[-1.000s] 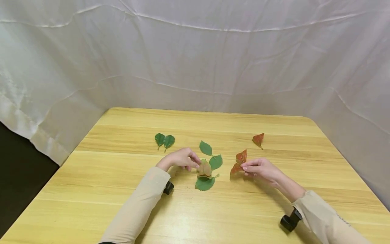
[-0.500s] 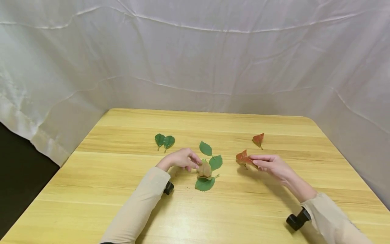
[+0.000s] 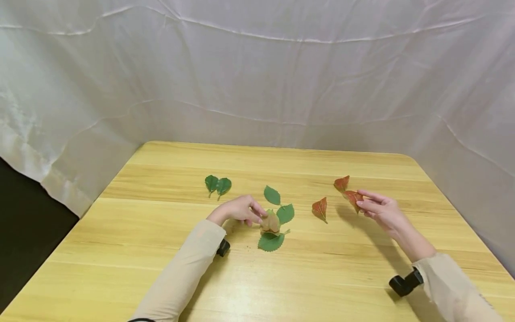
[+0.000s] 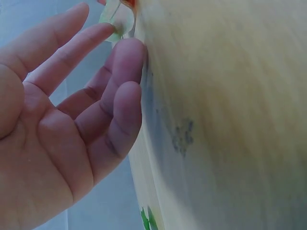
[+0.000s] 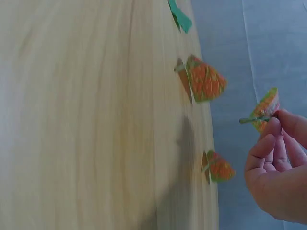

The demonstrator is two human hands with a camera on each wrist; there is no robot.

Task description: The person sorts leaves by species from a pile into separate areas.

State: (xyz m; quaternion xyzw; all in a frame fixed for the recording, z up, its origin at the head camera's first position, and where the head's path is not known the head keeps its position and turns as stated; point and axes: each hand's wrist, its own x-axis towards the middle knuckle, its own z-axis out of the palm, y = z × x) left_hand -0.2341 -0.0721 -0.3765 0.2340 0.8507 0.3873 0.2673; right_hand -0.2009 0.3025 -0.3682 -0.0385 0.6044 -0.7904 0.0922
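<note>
At the middle of the table, my left hand [image 3: 240, 210] holds a pale tan-green leaf [image 3: 271, 222] by its left edge with the fingertips. In the left wrist view the pale leaf [image 4: 115, 21] shows beyond the index finger, and the other fingers are bent loosely. A red leaf [image 3: 354, 201] is pinched by its edge between thumb and fingers of my right hand [image 3: 382, 212], raised above the table. Two more red leaves lie close by: one [image 3: 341, 183] farther back, one [image 3: 319, 209] to the left. In the right wrist view the held leaf's stem [image 5: 249, 120] points away from the fingers.
Green leaves lie about the pale one: one below it [image 3: 271, 242], one at its upper right [image 3: 285, 213], one behind [image 3: 272, 195]. Two darker green leaves [image 3: 223, 186] lie side by side at the left back. A pale curtain [image 3: 257, 89] hangs around the wooden table [image 3: 161, 268].
My right hand has moved right and back with one red leaf, parting it from another that now lies alone on the table. The left hand has stayed at the pale leaf.
</note>
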